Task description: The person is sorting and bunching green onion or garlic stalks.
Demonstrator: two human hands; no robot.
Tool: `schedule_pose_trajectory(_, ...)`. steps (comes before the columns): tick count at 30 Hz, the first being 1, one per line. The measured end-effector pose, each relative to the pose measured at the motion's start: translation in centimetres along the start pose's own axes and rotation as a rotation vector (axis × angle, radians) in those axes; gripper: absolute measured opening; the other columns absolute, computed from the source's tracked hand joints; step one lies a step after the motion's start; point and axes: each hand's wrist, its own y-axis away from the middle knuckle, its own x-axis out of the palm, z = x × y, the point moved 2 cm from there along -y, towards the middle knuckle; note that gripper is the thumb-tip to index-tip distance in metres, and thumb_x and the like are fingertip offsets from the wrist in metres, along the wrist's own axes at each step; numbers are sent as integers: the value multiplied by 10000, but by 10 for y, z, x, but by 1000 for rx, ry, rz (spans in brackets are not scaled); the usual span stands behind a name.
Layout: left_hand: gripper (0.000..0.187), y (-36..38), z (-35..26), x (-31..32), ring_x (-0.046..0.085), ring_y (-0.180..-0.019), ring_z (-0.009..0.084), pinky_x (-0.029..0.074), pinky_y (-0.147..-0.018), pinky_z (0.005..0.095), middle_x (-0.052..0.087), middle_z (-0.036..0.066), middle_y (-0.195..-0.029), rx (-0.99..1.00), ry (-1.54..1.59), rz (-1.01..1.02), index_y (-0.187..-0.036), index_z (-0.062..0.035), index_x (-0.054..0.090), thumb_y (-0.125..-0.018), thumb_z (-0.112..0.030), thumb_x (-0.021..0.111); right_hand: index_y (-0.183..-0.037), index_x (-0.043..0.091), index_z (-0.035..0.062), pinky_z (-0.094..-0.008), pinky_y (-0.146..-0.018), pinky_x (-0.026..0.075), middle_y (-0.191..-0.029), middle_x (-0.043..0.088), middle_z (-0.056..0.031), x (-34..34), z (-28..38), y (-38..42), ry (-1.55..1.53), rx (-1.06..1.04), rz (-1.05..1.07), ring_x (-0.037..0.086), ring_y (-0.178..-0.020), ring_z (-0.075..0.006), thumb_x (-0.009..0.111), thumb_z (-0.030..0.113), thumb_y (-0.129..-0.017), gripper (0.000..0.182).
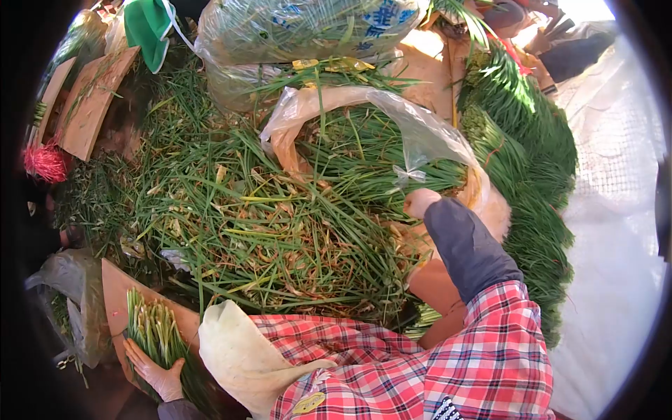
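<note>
At the lower left, my left hand (155,371), in a thin glove, lies with fingers stretched and thumb apart on a bundle of green stalks (162,329), against a tan board (115,297). My right hand (422,203) is closed near the centre, beside a clear plastic knot (409,173) on the rim of a plastic bag (441,133). What its fingers hold, if anything, is too small to tell. Long green leaves (364,140) lie inside that bag's rim. Between my hands spreads a heap of loose leaves and brown trimmings (280,238).
A filled plastic bag (301,35) stands at the top. Green bunches (539,203) line the right, beside white sheeting (609,231). Boards (98,105) and pink string (45,162) are at upper left. A grey plastic bag (80,294) sits at lower left.
</note>
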Motion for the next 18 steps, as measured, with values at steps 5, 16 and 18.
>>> schedule_pose_trajectory(5, 1352, -10, -22, -14, 204, -1352, 359, 198, -1110, 426, 199, 171, -1476, 41, -19, 1, -1431, -32, 164, -271, -135, 852, -975, 662, 65, -341, -700, 501, -829, 671, -120, -74, -32, -73, -173, -29, -247, 640, -772, -218, 576, 252, -784, 281)
schedule_pose_trajectory(16, 1371, -17, -49, 0, 224, -1350, 342, 195, -1123, 410, 237, 175, -1460, 74, 6, -53, -1426, -23, 174, -246, -130, 863, -909, 706, 79, -295, -788, 476, -842, 681, -108, -189, -78, -44, -341, -2, -297, 635, -812, -190, 647, 256, -737, 254)
schedule_pose_trajectory(18, 1376, -14, -47, 3, 237, -1345, 342, 199, -1120, 415, 243, 172, -1457, 100, 31, -80, -1433, -33, 156, -255, -126, 861, -923, 711, 113, -309, -827, 468, -884, 680, -114, -163, -84, -58, -78, 45, -320, 635, -868, -195, 640, 288, -730, 270)
